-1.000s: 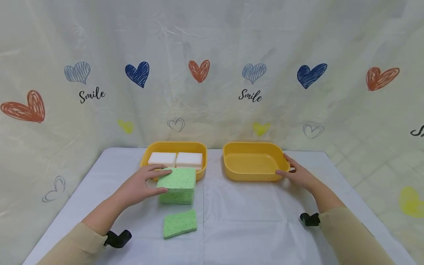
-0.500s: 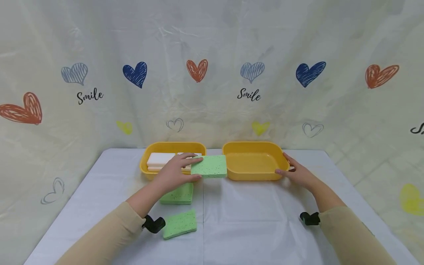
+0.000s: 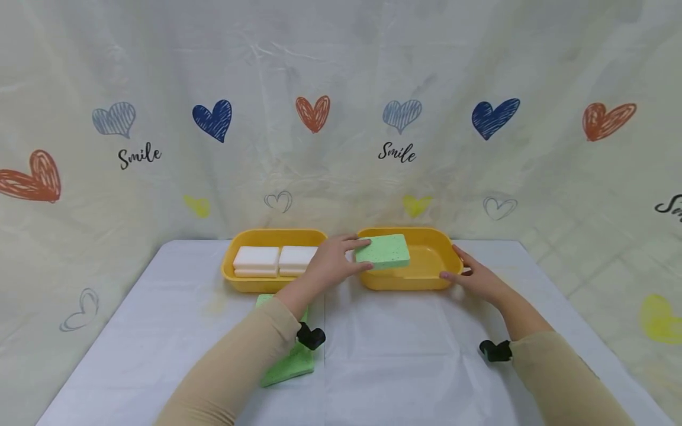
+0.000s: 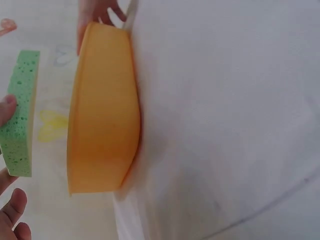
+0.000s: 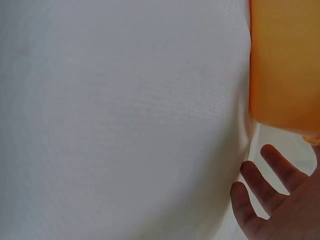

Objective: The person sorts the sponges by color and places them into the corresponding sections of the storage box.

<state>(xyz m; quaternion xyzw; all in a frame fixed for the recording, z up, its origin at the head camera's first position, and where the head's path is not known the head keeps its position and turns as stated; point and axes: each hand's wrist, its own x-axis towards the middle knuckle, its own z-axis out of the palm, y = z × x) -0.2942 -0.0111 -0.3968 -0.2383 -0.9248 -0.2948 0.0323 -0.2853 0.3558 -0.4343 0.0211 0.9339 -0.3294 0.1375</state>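
My left hand [image 3: 335,260] pinches a green speckled sponge [image 3: 385,251] between thumb and fingers, above the left part of the right-hand yellow tub [image 3: 407,283]. In the left wrist view, the sponge [image 4: 21,110] is apart from the tub's outer wall [image 4: 102,110]. My right hand [image 3: 479,279] holds this tub's right end, thumb at the front corner and index finger at the back. Its other fingers [image 5: 272,192] spread out below the tub in the right wrist view. Inside the right tub no other sponge shows.
On the left stands a second yellow tub [image 3: 274,284] with stacked white sponges [image 3: 256,260]. More green sponges [image 3: 290,367] lie on the white-covered table in front, partly hidden by my left forearm. A heart-printed curtain [image 3: 341,177] hangs behind the table.
My left hand has lifted the green sponge off the one below it and carried it rightward, over the right tub. My right hand has stayed at the tub's end.
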